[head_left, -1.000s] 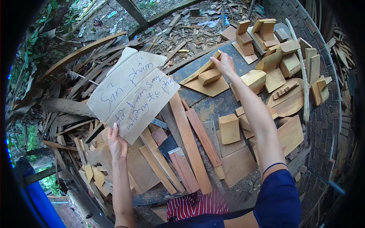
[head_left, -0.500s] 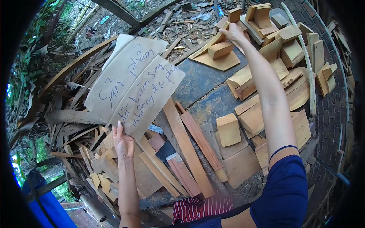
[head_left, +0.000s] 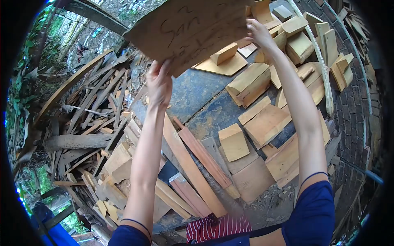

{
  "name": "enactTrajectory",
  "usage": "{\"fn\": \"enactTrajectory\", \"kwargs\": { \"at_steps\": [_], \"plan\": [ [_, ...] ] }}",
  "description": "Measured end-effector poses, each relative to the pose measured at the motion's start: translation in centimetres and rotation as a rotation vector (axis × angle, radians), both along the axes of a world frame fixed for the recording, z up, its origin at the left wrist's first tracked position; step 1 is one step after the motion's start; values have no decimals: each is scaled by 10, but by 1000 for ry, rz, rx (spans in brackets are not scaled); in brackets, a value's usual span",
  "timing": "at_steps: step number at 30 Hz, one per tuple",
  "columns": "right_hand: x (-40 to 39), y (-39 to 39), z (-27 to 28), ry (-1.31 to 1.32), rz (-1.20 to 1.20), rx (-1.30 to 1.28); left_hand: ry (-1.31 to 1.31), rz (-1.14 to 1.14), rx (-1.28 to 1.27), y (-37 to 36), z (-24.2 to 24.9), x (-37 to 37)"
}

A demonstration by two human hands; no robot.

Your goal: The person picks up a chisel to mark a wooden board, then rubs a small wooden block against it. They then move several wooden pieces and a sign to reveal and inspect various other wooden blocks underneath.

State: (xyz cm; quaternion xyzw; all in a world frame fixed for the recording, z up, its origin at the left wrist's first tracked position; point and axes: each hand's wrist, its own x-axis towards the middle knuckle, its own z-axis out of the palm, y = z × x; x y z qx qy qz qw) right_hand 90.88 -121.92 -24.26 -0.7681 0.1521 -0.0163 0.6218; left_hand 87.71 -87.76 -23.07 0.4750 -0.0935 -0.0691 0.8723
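A brown cardboard sign (head_left: 193, 33) with handwritten words is held up over the far side of the work surface, its top running out of view. My left hand (head_left: 159, 84) grips its lower left edge, fingers closed on the board. At the sign's right edge is my right hand (head_left: 262, 36), its fingers curled against the edge. Behind the board, a flat wooden piece with a raised block (head_left: 223, 57) shows in part. Just below my right hand lies a shaped wooden block (head_left: 248, 84).
Many cut wooden blocks (head_left: 234, 142) lie on the dark work surface (head_left: 180, 96). Long boards (head_left: 188, 164) rest at the near side. A scrap wood heap (head_left: 98, 98) fills the left. A pale stick (head_left: 318, 53) lies along the right, beside brick paving (head_left: 349, 123).
The sign has moved up and right, tilting to a flatter angle. My left hand has risen with it. My right hand has left the curved wooden piece and come to the sign's right edge.
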Motion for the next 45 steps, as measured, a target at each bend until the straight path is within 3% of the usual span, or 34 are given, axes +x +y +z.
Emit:
{"fn": "enactTrajectory", "kwargs": {
  "at_steps": [2,6,8,13,20,24,28,34,37,39,43,45],
  "plan": [
    [-20,-9,14,-70,30,-59,3,12,-31,-18,-15,20],
    [-44,-24,26,-169,-151,-80,133,85,-163,-39,-38,51],
    [-55,-28,25,-244,-201,-200,-4,-14,-173,-46,-51,61],
    [-80,-14,35,-267,-80,-373,69,7,-121,-48,-91,63],
    [-116,13,29,-179,126,-196,119,92,20,-37,-100,61],
    [-132,24,35,-99,167,-105,80,158,-39,-33,-87,58],
    [-144,38,37,-63,177,-56,20,145,240,-36,-116,55],
    [-157,46,34,-41,242,-70,141,189,256,-42,-108,37],
    [-167,46,44,-9,237,-143,81,98,364,-31,-117,41],
    [-177,43,48,-43,179,-85,77,2,493,-27,-113,37],
    [-204,32,58,-47,54,-56,154,54,492,-14,-100,17],
    [-224,28,61,-30,18,-43,270,74,647,1,-90,-1]
  ]
}}
